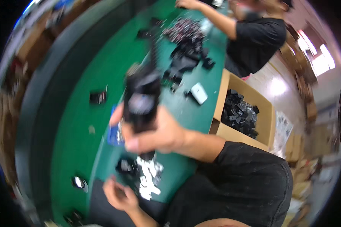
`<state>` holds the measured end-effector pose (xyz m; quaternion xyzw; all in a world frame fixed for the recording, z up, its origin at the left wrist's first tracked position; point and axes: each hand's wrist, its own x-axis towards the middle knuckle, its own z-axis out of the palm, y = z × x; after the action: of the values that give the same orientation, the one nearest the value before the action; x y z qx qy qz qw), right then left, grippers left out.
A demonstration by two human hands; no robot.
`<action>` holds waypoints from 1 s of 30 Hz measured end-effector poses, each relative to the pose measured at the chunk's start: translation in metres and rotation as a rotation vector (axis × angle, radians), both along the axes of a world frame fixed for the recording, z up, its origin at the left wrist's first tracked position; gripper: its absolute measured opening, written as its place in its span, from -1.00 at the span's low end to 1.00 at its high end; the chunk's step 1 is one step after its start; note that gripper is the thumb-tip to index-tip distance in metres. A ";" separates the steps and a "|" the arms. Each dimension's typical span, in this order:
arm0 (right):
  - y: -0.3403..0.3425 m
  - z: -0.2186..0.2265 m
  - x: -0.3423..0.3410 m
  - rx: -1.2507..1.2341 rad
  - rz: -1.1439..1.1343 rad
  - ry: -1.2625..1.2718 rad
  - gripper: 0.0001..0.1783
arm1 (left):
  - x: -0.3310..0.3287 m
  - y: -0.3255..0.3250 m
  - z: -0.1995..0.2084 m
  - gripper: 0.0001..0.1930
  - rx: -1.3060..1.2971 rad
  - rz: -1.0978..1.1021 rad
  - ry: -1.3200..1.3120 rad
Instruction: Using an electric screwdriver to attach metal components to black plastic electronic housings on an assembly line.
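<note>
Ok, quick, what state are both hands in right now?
Left hand: fingers loosely curled; too blurred to tell whether it holds anything.
Right hand: closed, holding a black handheld object.

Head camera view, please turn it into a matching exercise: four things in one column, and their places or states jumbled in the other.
Things
1. White rounded-rectangular object
2. Brown open cardboard box
3. Blurred black elongated object
4. Loose flat white pieces

Places or states
A. Gripped in the person's right hand
B. Clustered near the person's left hand
C. Lying on the green tabletop, close to the box
D. Holding a heap of small black parts

Right pairs: 1-C, 2-D, 3-A, 4-B
</note>
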<state>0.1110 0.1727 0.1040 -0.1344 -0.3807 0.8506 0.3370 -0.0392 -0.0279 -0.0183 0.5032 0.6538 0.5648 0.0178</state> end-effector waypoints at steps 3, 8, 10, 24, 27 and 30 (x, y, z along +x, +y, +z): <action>0.001 -0.003 0.000 0.312 -0.282 -0.186 -0.35 | -0.015 0.016 0.006 -0.27 -0.245 0.040 0.044; 0.002 -0.022 -0.023 0.312 -0.069 0.209 -0.59 | -0.029 0.019 -0.002 -0.22 -0.313 -0.144 -0.045; -0.004 -0.027 -0.026 0.315 -0.058 0.185 -0.59 | -0.026 0.017 -0.004 -0.23 -0.320 -0.166 -0.086; -0.033 -0.069 -0.062 0.459 -0.173 0.124 -0.49 | -0.018 0.018 -0.005 -0.13 -0.514 -0.150 0.098; -0.035 -0.069 -0.063 0.446 -0.166 0.133 -0.50 | -0.017 0.021 -0.004 -0.16 -0.503 -0.127 0.092; -0.034 -0.068 -0.063 0.428 -0.168 0.129 -0.50 | -0.017 0.023 -0.004 -0.19 -0.509 -0.121 0.082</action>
<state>0.0479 0.1385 0.0357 -0.0365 -0.5177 0.7262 0.4509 -0.0560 -0.0048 -0.0227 0.5431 0.7437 0.3593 0.1513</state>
